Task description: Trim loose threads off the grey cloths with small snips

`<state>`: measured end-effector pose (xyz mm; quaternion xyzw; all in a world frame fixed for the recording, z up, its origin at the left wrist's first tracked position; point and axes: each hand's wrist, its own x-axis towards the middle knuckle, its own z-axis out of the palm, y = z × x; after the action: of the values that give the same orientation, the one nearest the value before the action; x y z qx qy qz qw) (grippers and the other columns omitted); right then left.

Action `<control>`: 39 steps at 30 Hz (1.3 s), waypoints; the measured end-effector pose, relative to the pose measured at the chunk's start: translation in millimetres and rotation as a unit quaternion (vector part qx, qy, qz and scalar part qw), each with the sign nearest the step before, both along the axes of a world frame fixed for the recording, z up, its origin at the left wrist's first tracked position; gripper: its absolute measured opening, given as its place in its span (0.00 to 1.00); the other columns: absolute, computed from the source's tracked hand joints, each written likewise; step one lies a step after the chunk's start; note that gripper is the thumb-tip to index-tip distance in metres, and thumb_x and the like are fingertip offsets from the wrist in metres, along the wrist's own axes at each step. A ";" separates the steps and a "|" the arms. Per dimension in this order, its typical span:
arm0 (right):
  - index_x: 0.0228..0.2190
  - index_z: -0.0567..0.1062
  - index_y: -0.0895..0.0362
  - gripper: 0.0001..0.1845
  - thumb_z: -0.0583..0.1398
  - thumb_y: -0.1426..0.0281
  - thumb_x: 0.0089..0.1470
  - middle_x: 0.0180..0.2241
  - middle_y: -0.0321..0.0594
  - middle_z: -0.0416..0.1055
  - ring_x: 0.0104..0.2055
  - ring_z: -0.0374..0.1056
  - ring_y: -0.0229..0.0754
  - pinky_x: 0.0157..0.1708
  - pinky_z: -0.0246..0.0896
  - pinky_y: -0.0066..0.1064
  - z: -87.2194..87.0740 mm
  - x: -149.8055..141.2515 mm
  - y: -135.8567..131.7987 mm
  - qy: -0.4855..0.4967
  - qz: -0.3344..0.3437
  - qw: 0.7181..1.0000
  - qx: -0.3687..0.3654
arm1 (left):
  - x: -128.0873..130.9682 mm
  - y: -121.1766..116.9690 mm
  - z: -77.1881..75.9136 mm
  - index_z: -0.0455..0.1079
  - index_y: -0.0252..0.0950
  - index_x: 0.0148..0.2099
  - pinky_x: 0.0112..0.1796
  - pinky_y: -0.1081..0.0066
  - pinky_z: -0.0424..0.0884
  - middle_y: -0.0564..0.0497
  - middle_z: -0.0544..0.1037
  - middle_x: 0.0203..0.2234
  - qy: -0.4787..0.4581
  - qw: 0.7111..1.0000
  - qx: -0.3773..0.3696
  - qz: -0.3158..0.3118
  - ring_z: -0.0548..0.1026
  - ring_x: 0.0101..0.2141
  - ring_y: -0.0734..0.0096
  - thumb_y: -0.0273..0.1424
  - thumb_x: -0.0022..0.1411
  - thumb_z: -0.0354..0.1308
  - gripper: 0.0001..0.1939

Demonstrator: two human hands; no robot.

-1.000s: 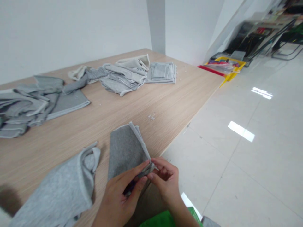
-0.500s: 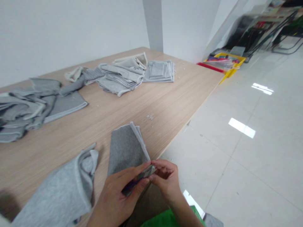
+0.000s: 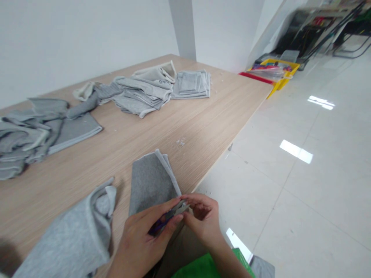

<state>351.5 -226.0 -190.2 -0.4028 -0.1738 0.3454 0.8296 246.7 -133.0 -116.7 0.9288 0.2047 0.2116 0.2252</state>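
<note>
My left hand (image 3: pixel 147 231) is closed around a pair of thread snips (image 3: pixel 175 211) with a dark purple handle and short metal blades. The blades point right, toward the fingertips of my right hand (image 3: pixel 203 216). That hand is pinched at the corner of a folded grey cloth piece (image 3: pixel 150 181) with a pale bound edge. The cloth lies on the near edge of the table, and my fingers partly hide its corner. To the left of my left hand rests a lighter grey cloth (image 3: pixel 69 231), rolled and bulky.
On the wooden table (image 3: pixel 220 112), a heap of grey cloths (image 3: pixel 31 127), a loose pile (image 3: pixel 142 92) and a neat folded stack (image 3: pixel 191 83) lie farther back. Thread scraps (image 3: pixel 180 142) are near the cloth. A yellow bin (image 3: pixel 285 79) stands beyond the table's right end.
The view has shifted slightly. The snips' blades now show more plainly between my hands and look spread. Both hands stay at the same cloth corner.
</note>
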 end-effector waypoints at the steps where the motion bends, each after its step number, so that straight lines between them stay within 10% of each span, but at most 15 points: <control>1: 0.35 0.82 0.53 0.17 0.66 0.80 0.43 0.33 0.40 0.81 0.35 0.76 0.40 0.39 0.70 0.30 0.0 -0.1 0.0 0.003 -0.002 1.000 -0.002 | 0.2 -0.2 -0.4 0.72 0.49 0.50 0.34 0.78 0.78 0.58 0.84 0.38 -0.003 1.000 0.002 0.000 0.82 0.31 0.74 0.38 0.62 0.60 0.14; 39: 0.36 0.83 0.51 0.17 0.71 0.75 0.40 0.29 0.36 0.78 0.28 0.70 0.35 0.31 0.65 0.26 -4.8 7.4 -3.7 0.091 0.061 0.994 0.006 | -2.2 -8.5 -16.6 0.71 0.38 0.54 0.24 0.74 0.72 0.51 0.83 0.32 -0.007 0.986 0.169 -0.002 0.81 0.27 0.70 0.32 0.66 0.56 0.14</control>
<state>358.9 -229.7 -195.0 -0.3531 -0.1239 0.4298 0.8217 244.5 -141.4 -133.3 0.9525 0.1625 0.2487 0.0667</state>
